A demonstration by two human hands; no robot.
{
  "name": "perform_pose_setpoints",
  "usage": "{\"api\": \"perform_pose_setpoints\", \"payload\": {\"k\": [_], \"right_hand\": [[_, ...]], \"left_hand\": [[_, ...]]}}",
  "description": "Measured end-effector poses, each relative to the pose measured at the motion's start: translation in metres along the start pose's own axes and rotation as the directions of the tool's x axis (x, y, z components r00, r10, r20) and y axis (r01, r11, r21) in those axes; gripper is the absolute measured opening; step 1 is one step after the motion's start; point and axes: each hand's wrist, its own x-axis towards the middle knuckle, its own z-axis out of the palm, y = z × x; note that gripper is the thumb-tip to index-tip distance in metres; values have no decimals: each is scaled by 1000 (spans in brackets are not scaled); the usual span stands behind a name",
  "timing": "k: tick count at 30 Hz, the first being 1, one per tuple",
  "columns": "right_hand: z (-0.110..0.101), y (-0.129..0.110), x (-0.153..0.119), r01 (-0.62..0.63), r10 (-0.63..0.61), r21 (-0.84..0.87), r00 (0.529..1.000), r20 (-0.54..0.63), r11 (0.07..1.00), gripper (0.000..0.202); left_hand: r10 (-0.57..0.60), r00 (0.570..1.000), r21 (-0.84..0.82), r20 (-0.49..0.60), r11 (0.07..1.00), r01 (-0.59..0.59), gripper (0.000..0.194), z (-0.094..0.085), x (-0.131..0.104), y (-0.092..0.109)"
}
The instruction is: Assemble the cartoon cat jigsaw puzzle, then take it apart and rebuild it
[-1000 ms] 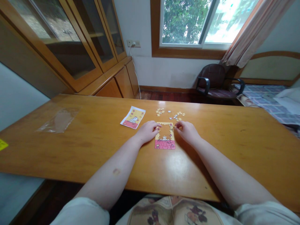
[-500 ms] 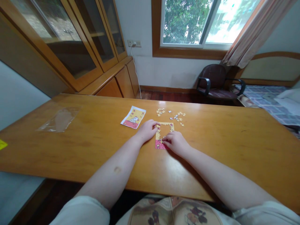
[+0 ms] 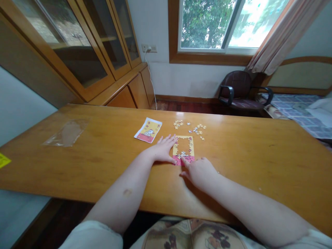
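A partly assembled puzzle (image 3: 192, 147) lies on the wooden table, its yellow border and pink lower part joined around an open middle. My left hand (image 3: 164, 149) has its fingers spread, the tips at the puzzle's left edge and lower left corner. With the index finger stretched out, my right hand (image 3: 201, 172) touches the pink lower part; nothing is held in it. Behind the puzzle lie several loose pieces, a yellow group (image 3: 177, 124) at the left and a mixed group (image 3: 198, 129) at the right. The reference picture (image 3: 148, 130) lies to the left.
A clear plastic bag (image 3: 66, 133) lies on the left part of the table (image 3: 103, 173). Something yellow (image 3: 3, 160) shows at the far left edge. Beyond the table stand a glass-door cabinet (image 3: 111, 74), a dark chair (image 3: 237, 90) and a bed.
My left hand has spread its fingers, the thumb now at the lower left corner. My right hand has moved slightly down and right, and its pinch has opened to a pointing index finger.
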Motion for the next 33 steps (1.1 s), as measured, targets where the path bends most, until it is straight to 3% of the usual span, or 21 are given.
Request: {"api": "perform_pose_setpoints", "payload": {"k": [18, 33], "right_hand": [[14, -1, 14, -38, 43, 76, 996, -72, 996, 69], [8, -3, 18, -30, 36, 95, 997, -64, 995, 67]], "left_hand": [[5, 1000, 7, 13, 1000, -5, 109, 5, 5, -5], [20, 1000, -12, 3, 1000, -20, 104, 3, 3, -3]]}}
